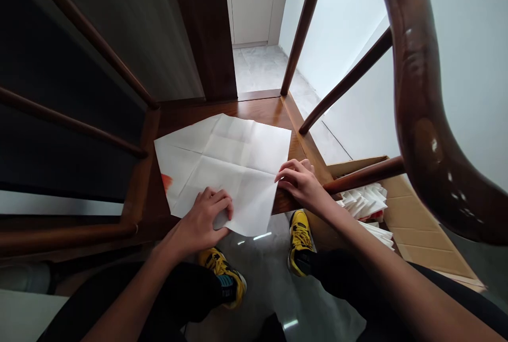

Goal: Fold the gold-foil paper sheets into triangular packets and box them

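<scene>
A white sheet of paper (230, 156) with crossing fold creases lies on a brown wooden seat (262, 109), its near edge hanging past the front. An orange-red patch (166, 182) marks the left side of the sheet. My left hand (206, 217) rests on the near edge, fingers curled on top and the thumb by the edge. At the right corner my right hand (299, 180) pinches the paper between thumb and fingers. The sheet's underside is hidden.
To the right stands an open cardboard box (416, 225) holding several folded white paper pieces (365, 201). Wooden spindles (305, 29) and a thick curved armrest (420, 82) frame the seat. Yellow shoes (300, 239) stand on the shiny grey floor below.
</scene>
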Tool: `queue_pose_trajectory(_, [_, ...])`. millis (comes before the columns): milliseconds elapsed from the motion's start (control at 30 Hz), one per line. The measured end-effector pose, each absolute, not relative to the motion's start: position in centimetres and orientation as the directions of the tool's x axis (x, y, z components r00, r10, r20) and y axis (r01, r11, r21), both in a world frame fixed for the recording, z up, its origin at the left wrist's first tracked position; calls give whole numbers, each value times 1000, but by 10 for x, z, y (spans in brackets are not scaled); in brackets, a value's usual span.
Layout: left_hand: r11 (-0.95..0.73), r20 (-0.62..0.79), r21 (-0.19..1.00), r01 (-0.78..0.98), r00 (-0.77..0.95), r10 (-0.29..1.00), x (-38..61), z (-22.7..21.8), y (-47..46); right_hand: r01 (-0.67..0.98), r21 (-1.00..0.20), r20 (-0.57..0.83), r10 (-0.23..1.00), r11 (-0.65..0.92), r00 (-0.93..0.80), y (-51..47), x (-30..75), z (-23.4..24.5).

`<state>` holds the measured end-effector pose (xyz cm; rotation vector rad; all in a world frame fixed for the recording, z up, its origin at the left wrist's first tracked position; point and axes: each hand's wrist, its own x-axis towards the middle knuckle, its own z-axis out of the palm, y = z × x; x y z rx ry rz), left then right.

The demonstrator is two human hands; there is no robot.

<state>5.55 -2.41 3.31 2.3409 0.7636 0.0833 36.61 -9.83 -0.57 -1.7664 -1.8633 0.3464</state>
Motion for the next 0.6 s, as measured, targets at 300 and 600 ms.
queue_pose_trajectory(300, [-313,-141,681,662,538,831,79,22,-3,815,-522,52,945,-251,324,-94,356,-1])
queue_pose_trajectory(600, [-368,-41,529,765,456,889,84,10,9,912,-379,127,967,-158,220,-93,347,-3])
